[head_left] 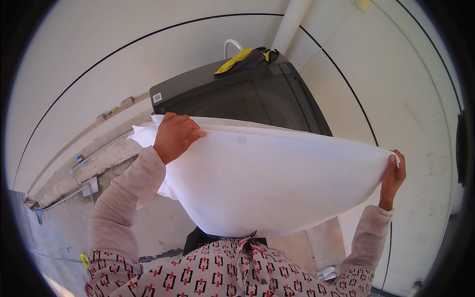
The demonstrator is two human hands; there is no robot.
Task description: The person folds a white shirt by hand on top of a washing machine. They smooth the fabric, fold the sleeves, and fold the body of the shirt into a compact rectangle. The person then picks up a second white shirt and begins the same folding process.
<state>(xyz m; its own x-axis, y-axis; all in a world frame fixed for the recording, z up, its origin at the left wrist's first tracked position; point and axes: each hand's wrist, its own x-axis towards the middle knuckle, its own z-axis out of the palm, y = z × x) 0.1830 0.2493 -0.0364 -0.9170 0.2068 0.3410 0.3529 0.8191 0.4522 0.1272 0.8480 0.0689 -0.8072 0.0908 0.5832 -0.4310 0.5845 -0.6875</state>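
Observation:
A large white cloth (277, 183), folded over in layers, hangs stretched between my hands in front of my body. My left hand (176, 137) grips its upper edge toward the left, with the thumb lying along the near side and a bunched end sticking out past the wrist. At the far right, my right hand (393, 173) pinches the cloth's corner. A faint greyish spot shows on the fabric near the left hand. The cloth's lower edge sags close to my waist. What kind of linen it is, I cannot tell.
Just beyond the cloth stands a dark grey top-loading washing machine (232, 99). A yellow and black cloth (247, 60) lies on its back edge, beside a white hose (232, 45). A white pipe (293, 24) runs up the corner. White walls rise behind and to the right.

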